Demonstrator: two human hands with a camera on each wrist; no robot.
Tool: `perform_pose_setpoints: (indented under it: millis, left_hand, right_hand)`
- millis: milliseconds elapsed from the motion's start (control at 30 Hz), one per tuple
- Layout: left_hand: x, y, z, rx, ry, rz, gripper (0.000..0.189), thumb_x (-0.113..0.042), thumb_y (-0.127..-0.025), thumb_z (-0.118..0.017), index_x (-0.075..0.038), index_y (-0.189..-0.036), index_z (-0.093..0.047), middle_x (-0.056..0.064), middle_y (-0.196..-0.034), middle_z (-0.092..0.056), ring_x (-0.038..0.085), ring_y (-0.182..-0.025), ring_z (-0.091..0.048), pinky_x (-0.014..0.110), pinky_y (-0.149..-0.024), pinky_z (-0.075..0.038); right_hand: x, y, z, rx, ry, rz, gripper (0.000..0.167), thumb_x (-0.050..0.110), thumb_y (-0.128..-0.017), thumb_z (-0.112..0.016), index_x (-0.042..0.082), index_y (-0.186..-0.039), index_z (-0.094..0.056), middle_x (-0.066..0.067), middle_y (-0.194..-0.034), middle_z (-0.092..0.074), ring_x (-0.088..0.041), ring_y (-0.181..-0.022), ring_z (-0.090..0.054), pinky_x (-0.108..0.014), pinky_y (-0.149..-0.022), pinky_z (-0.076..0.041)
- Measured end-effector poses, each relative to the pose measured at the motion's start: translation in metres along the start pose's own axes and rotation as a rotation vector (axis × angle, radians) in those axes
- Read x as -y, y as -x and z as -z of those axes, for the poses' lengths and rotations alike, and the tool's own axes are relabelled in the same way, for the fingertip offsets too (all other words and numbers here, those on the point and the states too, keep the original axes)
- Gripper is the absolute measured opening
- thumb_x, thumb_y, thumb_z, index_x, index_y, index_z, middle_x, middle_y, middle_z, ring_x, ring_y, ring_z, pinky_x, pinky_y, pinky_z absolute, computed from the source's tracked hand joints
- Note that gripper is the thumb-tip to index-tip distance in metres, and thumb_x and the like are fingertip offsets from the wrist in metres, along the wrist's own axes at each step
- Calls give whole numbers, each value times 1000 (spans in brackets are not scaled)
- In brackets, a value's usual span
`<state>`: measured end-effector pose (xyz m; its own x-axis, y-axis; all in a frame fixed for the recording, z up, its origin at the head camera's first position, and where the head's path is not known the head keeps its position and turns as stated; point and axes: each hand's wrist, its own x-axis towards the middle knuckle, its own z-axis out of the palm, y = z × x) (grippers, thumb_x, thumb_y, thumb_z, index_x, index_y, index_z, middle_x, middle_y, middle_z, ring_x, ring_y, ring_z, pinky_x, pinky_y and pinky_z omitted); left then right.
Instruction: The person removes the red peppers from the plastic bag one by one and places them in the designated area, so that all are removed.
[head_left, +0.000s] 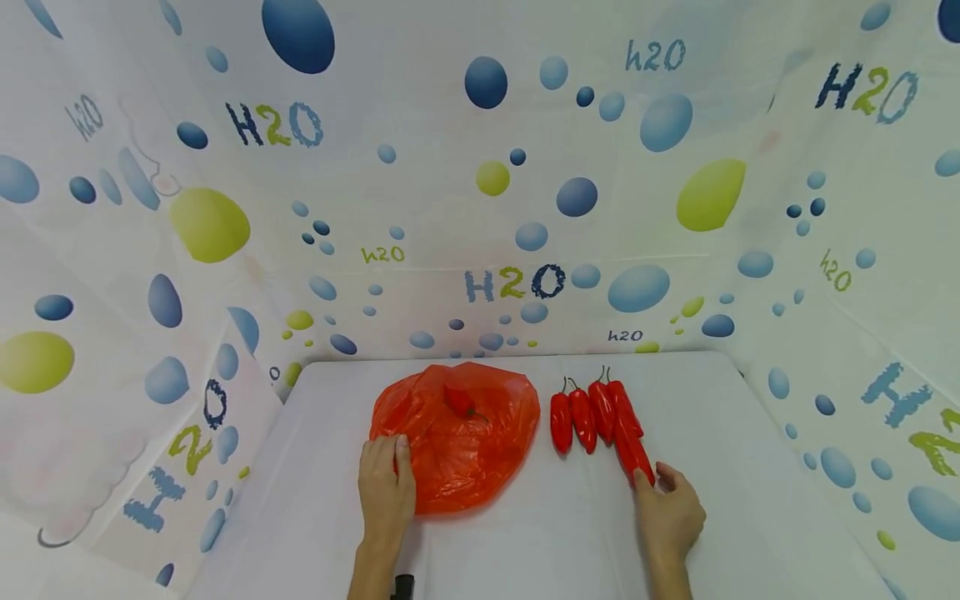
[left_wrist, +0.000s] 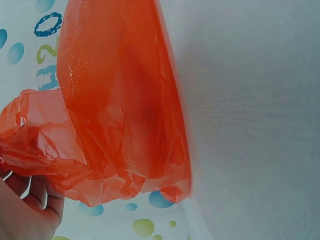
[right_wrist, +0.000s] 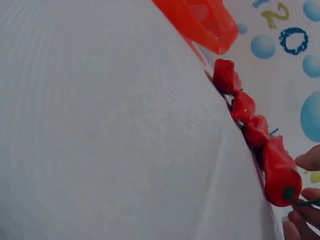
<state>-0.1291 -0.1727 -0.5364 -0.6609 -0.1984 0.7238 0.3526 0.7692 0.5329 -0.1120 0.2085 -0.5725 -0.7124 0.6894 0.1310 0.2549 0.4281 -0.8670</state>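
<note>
My left hand (head_left: 386, 483) grips the left edge of a thin red plastic bag (head_left: 472, 475), its fingers curled behind the gathered film in the left wrist view. One red chili pepper (head_left: 457, 402) with a dark stem lies in the bag's mouth. On the right, my right hand (head_left: 671, 508) pinches the near end of another red chili pepper (right_wrist: 281, 172), thumb on its side and fingers by its green stem. That pepper points away from me and overlaps the rightmost of a row of red peppers (head_left: 581, 417), whose stems face the back.
Both bag and peppers lie on a white-covered table (head_left: 540, 550). A white curtain (head_left: 435, 200) printed with bubbles and H2O lettering rises behind the table and along both sides. Near my left wrist, a small black object (head_left: 403, 586) shows at the bottom edge.
</note>
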Motion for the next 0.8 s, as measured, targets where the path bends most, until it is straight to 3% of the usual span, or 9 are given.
perform_pose_setpoints:
  millis: [67, 167, 300, 433, 633, 800]
  left_hand:
    - [0, 0, 0, -10, 3, -11, 8, -3, -101, -64, -2, -99, -72, 8, -88, -66, 22, -87, -53, 26, -80, -40]
    - [-1, -1, 0, -15, 10, -16, 8, -3, -101, -65, -2, -99, -72, 7, -88, -66, 22, -86, -53, 25, -79, -39]
    - [-1, -1, 1, -21, 11, -21, 7, -3, -100, -65, -3, -99, -72, 7, -88, -67, 22, -86, -53, 25, -79, -39]
    - [0, -1, -1, -16, 13, -22, 7, -3, -101, -65, -3, -97, -71, 7, -87, -65, 23, -85, -52, 27, -78, -39]
    - [2, -1, -3, 6, 15, -13, 10, -5, -103, -62, -2, -97, -69, 9, -87, -64, 25, -86, -52, 30, -80, -39]
    - [4, 1, -2, 10, 14, 2, 11, -7, -104, -62, -2, -98, -70, 9, -87, -64, 26, -88, -53, 30, -82, -40]
  right_hand:
    - [1, -1, 0, -44, -3, 40, 34, 14, -89, -81, -3, -117, -75, -29, -111, -73, -45, -97, -69, -50, -78, -52]
    - [5, 0, 0, -81, -34, 91, 31, 14, -88, -83, 0, -115, -77, -25, -109, -74, -40, -95, -70, -25, -72, -48]
    - [13, 3, -1, -52, -109, 105, 32, 17, -89, -84, 3, -117, -77, -19, -111, -75, -33, -93, -70, -4, -68, -39]
    - [25, 7, -4, -12, -152, 129, 33, 18, -89, -85, 4, -118, -77, -16, -110, -77, -29, -89, -71, -2, -67, -43]
    - [49, 21, -12, 62, -210, 225, 32, 17, -88, -86, 5, -117, -76, -11, -107, -78, -26, -92, -72, -4, -78, -47]
    - [65, 36, -27, 164, -219, 287, 39, 20, -84, -90, 10, -119, -76, -6, -109, -77, -25, -97, -71, -22, -83, -57]
